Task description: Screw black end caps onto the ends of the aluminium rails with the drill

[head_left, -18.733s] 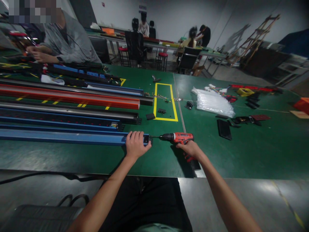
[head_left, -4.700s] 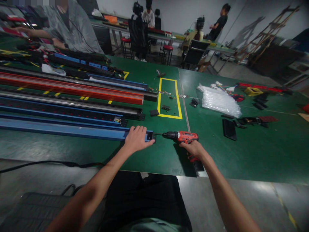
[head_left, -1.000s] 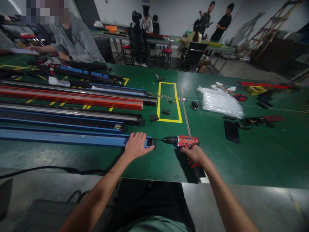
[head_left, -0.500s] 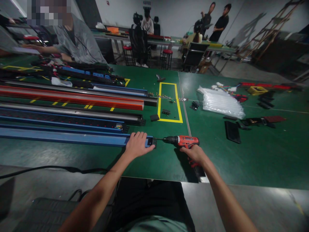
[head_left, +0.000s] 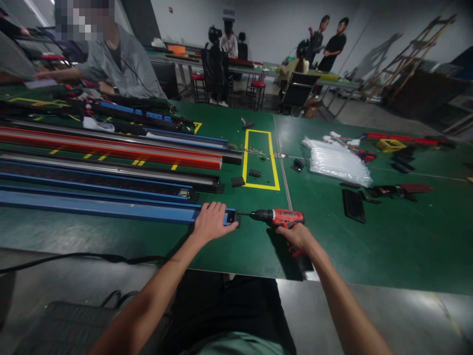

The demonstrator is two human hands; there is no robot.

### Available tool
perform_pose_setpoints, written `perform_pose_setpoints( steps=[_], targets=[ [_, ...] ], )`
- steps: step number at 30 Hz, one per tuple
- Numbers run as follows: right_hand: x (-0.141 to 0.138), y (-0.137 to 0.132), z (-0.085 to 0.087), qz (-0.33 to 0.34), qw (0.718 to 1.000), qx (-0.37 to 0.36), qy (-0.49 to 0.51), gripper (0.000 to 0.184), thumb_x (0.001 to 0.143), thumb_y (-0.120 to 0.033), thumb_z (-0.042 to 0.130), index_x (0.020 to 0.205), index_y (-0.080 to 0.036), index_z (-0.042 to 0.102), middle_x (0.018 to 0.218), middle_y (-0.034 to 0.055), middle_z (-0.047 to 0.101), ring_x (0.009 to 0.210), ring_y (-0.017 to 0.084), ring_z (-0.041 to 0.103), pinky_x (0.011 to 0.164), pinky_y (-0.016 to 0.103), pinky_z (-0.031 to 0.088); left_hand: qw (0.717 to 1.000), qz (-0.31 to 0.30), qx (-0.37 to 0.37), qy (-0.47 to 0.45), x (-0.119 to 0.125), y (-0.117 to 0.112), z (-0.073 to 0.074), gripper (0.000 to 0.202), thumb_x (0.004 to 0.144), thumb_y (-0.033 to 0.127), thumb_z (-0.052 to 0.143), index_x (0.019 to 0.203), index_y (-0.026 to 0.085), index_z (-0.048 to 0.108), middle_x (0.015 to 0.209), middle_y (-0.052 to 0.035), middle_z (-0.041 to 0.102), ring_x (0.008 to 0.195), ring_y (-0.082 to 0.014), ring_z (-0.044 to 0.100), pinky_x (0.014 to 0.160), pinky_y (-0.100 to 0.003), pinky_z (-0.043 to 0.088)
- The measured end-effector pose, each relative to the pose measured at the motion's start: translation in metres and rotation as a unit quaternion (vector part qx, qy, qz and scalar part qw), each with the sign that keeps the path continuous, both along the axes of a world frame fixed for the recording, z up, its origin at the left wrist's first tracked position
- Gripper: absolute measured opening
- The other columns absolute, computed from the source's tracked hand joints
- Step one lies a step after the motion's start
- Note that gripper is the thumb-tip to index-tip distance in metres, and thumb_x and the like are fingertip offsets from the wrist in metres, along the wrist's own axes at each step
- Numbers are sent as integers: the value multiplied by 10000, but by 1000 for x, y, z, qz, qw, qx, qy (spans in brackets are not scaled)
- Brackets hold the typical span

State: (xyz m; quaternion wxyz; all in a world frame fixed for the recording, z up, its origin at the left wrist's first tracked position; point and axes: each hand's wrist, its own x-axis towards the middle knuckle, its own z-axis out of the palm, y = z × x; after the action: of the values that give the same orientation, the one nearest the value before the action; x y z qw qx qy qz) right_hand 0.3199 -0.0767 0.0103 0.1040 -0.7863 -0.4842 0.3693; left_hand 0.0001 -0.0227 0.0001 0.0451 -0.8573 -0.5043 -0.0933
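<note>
The left hand (head_left: 211,222) holds the blue bar (head_left: 111,209) near its end, fingers curled over it. The right hand (head_left: 296,235) is wrapped around the red drill (head_left: 288,216). Between the 2 hands, the thin bit (head_left: 244,213) points at the bar. Past the left hand lies a black block (head_left: 238,182).

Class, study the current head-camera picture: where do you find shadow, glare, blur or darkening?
Head view: a dark shadow lies on the green table below the red drill; glare whitens the clear plastic bundle and the floor; the red strip looks soft towards the right; the top-right corner darkens.
</note>
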Motion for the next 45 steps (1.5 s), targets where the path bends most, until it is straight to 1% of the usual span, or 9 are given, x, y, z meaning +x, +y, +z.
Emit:
perform_pose_setpoints(
  steps=[4,7,14,20,24,27,33,39,45],
  targets=[
    [3,1,-6,3,1000,7,-2,295,772,-460,690,709,-175,645,607,36,657,526,165,615,479,244,438,1000,5,3,-1,1,-1,0,612,883,720,446,1001,147,625,955,-143,638,965,-326,540,836,-454,357],
    [4,1,-7,7,1000,16,-14,316,773,-478,698,710,-171,656,619,41,664,526,160,604,476,243,426,1000,7,9,2,2,-2,0,599,882,707,454,989,143,626,947,-144,638,957,-324,535,833,-455,356],
    [4,0,2,16,999,29,-9,321,766,-480,711,703,-166,687,650,43,675,576,161,619,512,236,434,1000,-2,25,9,2,-2,2,586,892,677,462,982,123,632,937,-149,638,933,-323,538,808,-453,357],
    [2,-3,4,1,1000,24,12,324,767,-490,708,736,-168,684,624,41,674,550,170,635,502,243,449,999,-2,31,6,3,-3,0,591,890,682,463,984,124,636,946,-157,643,934,-326,538,813,-454,359],
    [1,-4,10,12,999,45,-17,328,768,-488,703,686,-172,676,630,42,672,565,168,628,511,246,441,999,-6,38,-5,2,-3,-2,596,892,692,453,979,133,640,939,-156,646,925,-323,539,820,-454,363],
    [1,-4,13,22,998,46,-25,350,777,-511,684,675,-176,675,650,47,680,592,172,631,533,252,449,999,-7,48,-11,2,-4,-4,600,893,693,449,986,132,641,938,-157,647,926,-322,538,832,-456,365],
    [-1,-9,7,5,999,43,-14,344,776,-517,677,734,-176,670,651,45,673,578,170,621,514,252,457,998,-10,51,-30,1,-6,-6,624,897,696,431,1024,124,647,950,-163,643,919,-322,532,827,-458,364],
    [2,-10,1,4,999,40,-2,353,789,-525,669,741,-177,640,640,44,668,542,159,615,485,241,459,998,-6,53,-32,0,-9,-5,637,900,695,420,1043,117,647,982,-173,644,940,-327,523,846,-468,367],
    [4,-7,-2,-10,1000,19,4,348,793,-507,666,711,-171,621,648,62,685,537,163,640,474,236,474,998,-2,44,-44,1,-10,-6,646,894,704,428,1076,126,653,1010,-175,652,966,-331,531,867,-471,366]
  ],
)
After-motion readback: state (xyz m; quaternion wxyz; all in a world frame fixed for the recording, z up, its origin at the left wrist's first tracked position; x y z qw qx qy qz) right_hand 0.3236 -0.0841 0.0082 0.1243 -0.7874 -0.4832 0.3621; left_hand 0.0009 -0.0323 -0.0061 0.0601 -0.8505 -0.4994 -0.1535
